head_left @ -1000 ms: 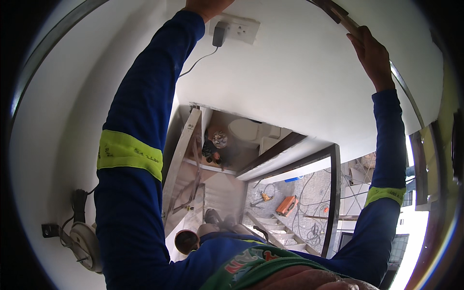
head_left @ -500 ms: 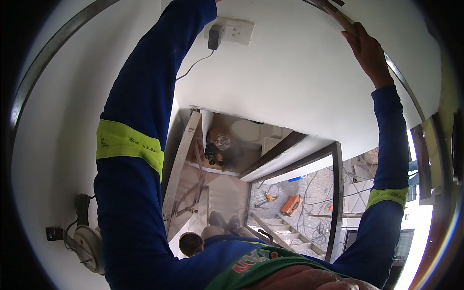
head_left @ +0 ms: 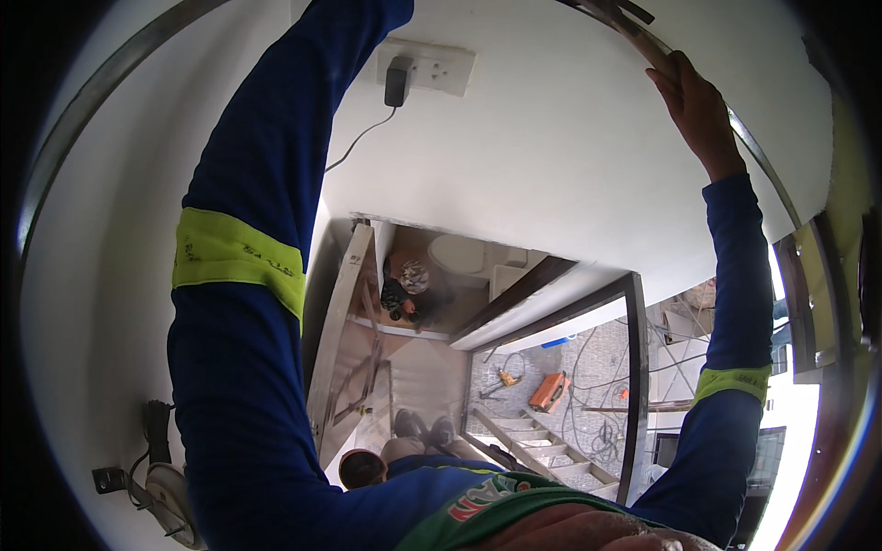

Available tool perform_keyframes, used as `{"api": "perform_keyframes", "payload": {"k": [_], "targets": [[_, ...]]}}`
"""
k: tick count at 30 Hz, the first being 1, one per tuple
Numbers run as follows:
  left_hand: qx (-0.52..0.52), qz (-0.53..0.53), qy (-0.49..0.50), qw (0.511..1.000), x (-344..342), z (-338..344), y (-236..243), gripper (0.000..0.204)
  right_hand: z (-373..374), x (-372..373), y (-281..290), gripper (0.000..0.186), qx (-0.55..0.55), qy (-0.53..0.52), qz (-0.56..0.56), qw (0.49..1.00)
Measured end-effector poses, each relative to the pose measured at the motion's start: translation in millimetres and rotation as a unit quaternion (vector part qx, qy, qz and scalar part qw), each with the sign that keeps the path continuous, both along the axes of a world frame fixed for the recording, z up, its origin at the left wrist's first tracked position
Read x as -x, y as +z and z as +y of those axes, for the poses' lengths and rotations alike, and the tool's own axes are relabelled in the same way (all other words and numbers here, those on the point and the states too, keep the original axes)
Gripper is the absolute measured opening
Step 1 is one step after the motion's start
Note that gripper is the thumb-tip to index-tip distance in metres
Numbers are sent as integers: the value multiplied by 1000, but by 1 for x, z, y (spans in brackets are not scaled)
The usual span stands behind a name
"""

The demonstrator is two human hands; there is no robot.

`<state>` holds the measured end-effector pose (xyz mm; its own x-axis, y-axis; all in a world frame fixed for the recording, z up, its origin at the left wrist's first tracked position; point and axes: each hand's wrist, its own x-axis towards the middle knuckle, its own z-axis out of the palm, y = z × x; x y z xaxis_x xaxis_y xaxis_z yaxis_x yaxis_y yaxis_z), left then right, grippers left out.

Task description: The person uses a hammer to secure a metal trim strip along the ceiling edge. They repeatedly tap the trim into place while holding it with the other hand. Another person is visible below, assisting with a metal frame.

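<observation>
A: Holding anything?
B: At upper right, bare right hand (head_left: 702, 115), fingers still curled around a narrow brown strip (head_left: 638, 41), material unclear.
A: And the left hand?
B: Gone past the top edge; cannot tell its grip. Beyond, on white wall (head_left: 551, 156), a boxy black plug adapter (head_left: 398, 83), lower-left of its earlier spot: a shifted view, a kept hold.

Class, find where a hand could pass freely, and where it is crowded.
Bare white wall lies between the socket plate and the right hand. Crowded: the ground by the ladder, with cables and an orange case.
</observation>
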<state>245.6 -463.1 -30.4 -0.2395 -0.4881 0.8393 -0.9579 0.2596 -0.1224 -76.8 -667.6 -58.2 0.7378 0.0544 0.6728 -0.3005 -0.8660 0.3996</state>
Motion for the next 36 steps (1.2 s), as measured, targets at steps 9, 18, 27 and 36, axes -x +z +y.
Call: {"api": "perform_keyframes", "payload": {"k": [9,18,27,36], "targets": [[32,-26,0,999,-2,-2,-2,8,-1,-1,-4,36,10,-11,-8,1000],[57,-79,21,995,8,2,-5,6,-1,-2,-10,38,-14,-12,-16,1000],[-15,101,-48,994,1,1,-6,9,-7,-4,-16,36,-46,0,-17,999],[-25,179,-92,979,-3,-2,-6,8,-10,-5,-17,38,-43,1,-24,999]]}}
